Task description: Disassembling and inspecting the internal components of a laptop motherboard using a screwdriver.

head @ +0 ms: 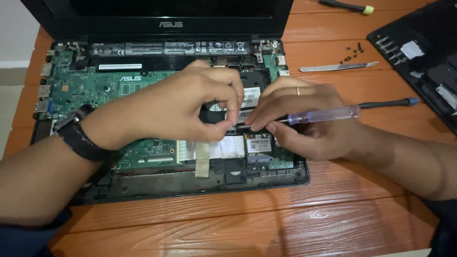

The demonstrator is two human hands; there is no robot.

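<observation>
The orange-brown grained wooden table (247,223) lies nearest, bare below both forearms. On it rests the opened black laptop base with its green circuit board (95,85) exposed. The left hand (176,107), a black watch (78,135) at its wrist, is pinched on a small part at the board's middle, too hidden to be identified. The right hand (304,121), touching the left at the fingertips, is closed around a clear purple-handled screwdriver (333,114). The board is judged stiff yet fragile, best held by its edges. Beyond the right hand, flat metal tweezers (338,67) and small black screws (353,53) are seen.
</observation>
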